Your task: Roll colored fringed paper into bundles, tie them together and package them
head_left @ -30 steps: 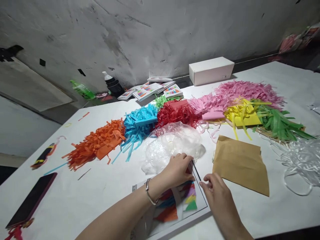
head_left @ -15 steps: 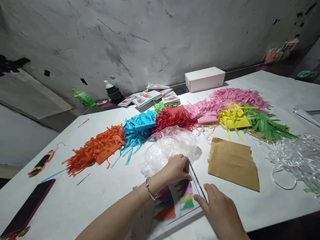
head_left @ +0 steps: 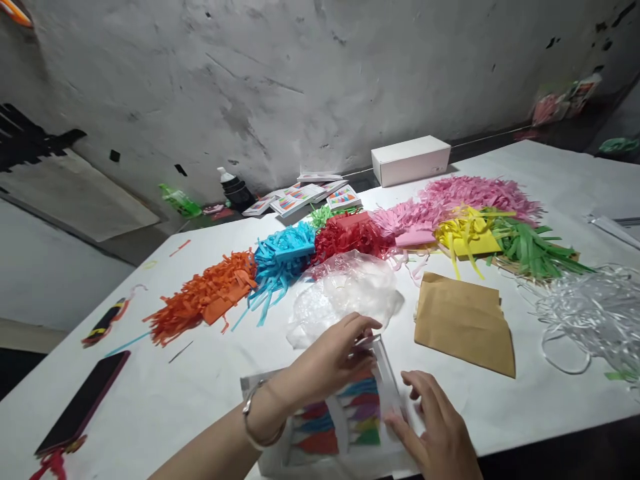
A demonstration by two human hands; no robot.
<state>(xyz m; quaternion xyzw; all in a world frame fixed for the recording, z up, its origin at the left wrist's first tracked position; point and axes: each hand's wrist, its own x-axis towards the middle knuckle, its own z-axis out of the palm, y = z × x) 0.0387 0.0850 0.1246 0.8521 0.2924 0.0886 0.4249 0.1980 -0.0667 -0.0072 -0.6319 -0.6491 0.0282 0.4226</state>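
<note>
A shallow white box (head_left: 341, 437) lies at the front of the table, with rows of coloured tassels pictured or showing on its face. My left hand (head_left: 345, 350) reaches across it, its fingers bent around the far right corner; the wrist wears a silver bracelet. At the right side of the box is my right hand (head_left: 433, 423), thumb at the box's edge and fingers apart, curved outside the edge. The left forearm hides part of the box. A crumpled clear plastic bag (head_left: 345, 293) lies just beyond the left hand.
Fringed paper bundles cross the table: orange (head_left: 205, 297), blue (head_left: 285, 253), red (head_left: 350, 237), pink (head_left: 470, 200), yellow (head_left: 467, 237) and green (head_left: 537, 247). Brown card (head_left: 465, 323) and white cord (head_left: 595, 313) lie right; a phone (head_left: 85, 400) left. Several tassel-pictured boxes (head_left: 297, 198) and a white carton (head_left: 411, 161) stand behind.
The box has tilted or shifted, and more of its white edge shows on the right. My left hand has eased slightly left; my right fingers have spread from the edge. The view has turned slightly.
</note>
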